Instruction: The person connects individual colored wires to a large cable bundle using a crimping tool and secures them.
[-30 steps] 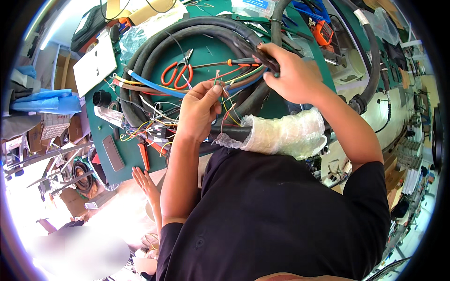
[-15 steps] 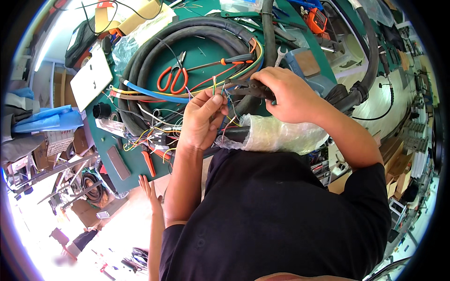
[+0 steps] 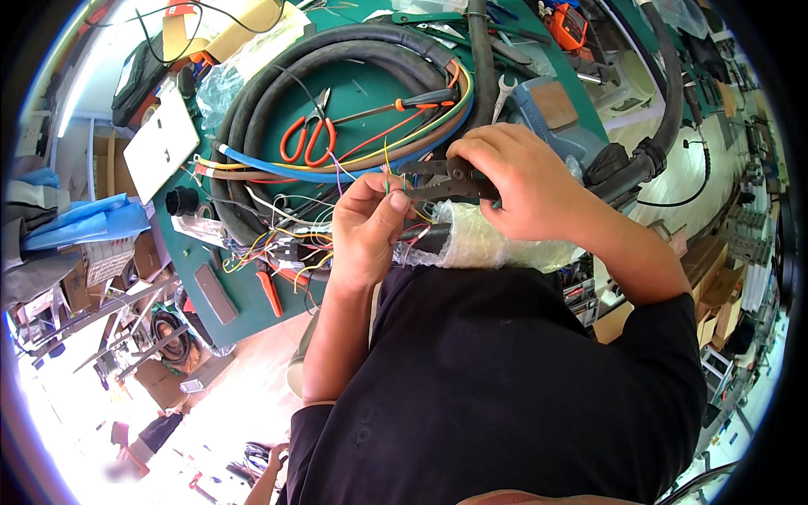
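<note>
My left hand [image 3: 368, 227] pinches thin wires [image 3: 387, 172], green and yellow among them, between thumb and forefinger. From the right, my right hand [image 3: 522, 172] grips dark wire strippers [image 3: 450, 179], whose jaws point left and reach the wires at my left fingertips. Whether the jaws bite a wire is too small to tell. Below the tool, a thick black cable end wrapped in bubble wrap [image 3: 488, 236] lies against my body. A loose bundle of coloured thin wires [image 3: 290, 244] spreads left of my left hand.
On the green table [image 3: 370, 88] lies a coiled black cable [image 3: 244, 109] around orange-handled scissors [image 3: 311, 143] and a screwdriver [image 3: 421, 103]. A wrench [image 3: 503, 97] and a blue-grey device [image 3: 547, 118] stand to the right. A phone-like slab [image 3: 216, 295] lies near the left edge. Another person's hand [image 3: 276, 459] shows at lower left.
The strippers' jaws have come lower and closer to my left fingertips. The other person's hand has dropped away from the table edge toward the lower left.
</note>
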Motion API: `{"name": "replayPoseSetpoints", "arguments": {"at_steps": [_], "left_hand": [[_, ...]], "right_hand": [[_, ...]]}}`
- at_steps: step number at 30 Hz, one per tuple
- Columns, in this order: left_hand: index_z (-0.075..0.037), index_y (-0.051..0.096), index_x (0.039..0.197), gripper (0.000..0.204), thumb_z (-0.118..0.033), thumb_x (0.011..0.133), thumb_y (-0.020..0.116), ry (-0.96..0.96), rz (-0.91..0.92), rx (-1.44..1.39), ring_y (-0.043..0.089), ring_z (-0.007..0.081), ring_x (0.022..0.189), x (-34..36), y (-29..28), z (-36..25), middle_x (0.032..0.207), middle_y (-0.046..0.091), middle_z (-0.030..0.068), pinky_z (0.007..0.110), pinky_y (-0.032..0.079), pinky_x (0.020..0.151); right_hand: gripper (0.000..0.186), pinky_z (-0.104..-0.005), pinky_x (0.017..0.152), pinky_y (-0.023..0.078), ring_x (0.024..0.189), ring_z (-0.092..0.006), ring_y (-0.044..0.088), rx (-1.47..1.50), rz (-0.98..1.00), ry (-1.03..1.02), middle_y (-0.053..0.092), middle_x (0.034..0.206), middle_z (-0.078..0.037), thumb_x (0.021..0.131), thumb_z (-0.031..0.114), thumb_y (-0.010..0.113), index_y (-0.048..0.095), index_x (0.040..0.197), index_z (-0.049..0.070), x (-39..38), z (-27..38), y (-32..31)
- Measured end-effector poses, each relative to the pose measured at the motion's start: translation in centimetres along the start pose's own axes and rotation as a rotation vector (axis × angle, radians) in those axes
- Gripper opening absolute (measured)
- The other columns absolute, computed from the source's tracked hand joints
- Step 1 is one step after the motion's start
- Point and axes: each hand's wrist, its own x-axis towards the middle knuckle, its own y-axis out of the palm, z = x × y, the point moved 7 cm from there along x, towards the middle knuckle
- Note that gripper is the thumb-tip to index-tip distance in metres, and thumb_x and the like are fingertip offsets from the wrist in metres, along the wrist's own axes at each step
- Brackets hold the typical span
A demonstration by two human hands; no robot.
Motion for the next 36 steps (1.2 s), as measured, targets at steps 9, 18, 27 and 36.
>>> {"name": "replayPoseSetpoints", "arguments": {"at_steps": [9, 18, 27, 36], "left_hand": [[-0.004, 0.060, 0.096, 0.016, -0.014, 0.086, 0.069, -0.078, -0.005, -0.052, 0.054, 0.0070, 0.065, 0.3, 0.0, 0.4, 0.089, 0.063, 0.0030, 0.015, 0.035, 0.045], [-0.004, 0.059, 0.098, 0.014, -0.011, 0.088, 0.066, -0.076, -0.064, -0.035, 0.049, 0.0043, 0.059, 0.3, 0.1, 0.4, 0.085, 0.062, 0.0031, 0.014, 0.033, 0.044], [-0.004, 0.059, 0.097, 0.011, -0.009, 0.089, 0.064, -0.085, -0.079, -0.028, 0.043, 0.0025, 0.052, 0.4, 0.3, 0.3, 0.078, 0.060, 0.0041, 0.014, 0.030, 0.045], [-0.003, 0.058, 0.101, 0.015, -0.013, 0.091, 0.063, -0.066, -0.054, -0.005, 0.043, 0.0028, 0.053, 0.4, 0.3, 0.2, 0.078, 0.059, 0.0055, 0.014, 0.030, 0.044]], "right_hand": [[0.056, -0.0428, 0.088, 0.043, 0.099, -0.0330, 0.056, -0.056, -0.057, -0.029, 0.057, 0.106, -0.012, 0.059, 0.004, 0.071, 0.053, 0.112, 0.005, 0.0, 0.6, 0.3], [0.056, -0.0412, 0.084, 0.043, 0.098, -0.0313, 0.058, -0.100, -0.054, -0.054, 0.059, 0.104, -0.012, 0.061, 0.006, 0.071, 0.053, 0.114, 0.004, 0.1, 0.7, 0.6], [0.056, -0.0420, 0.081, 0.044, 0.093, -0.0315, 0.057, -0.097, -0.042, -0.044, 0.057, 0.099, -0.011, 0.059, 0.006, 0.072, 0.053, 0.112, 0.005, 0.3, 0.6, 0.8], [0.051, -0.0412, 0.071, 0.045, 0.081, -0.0313, 0.059, -0.093, 0.010, -0.014, 0.058, 0.088, -0.011, 0.060, 0.006, 0.072, 0.054, 0.109, 0.004, 0.4, 0.3, 1.2]]}}
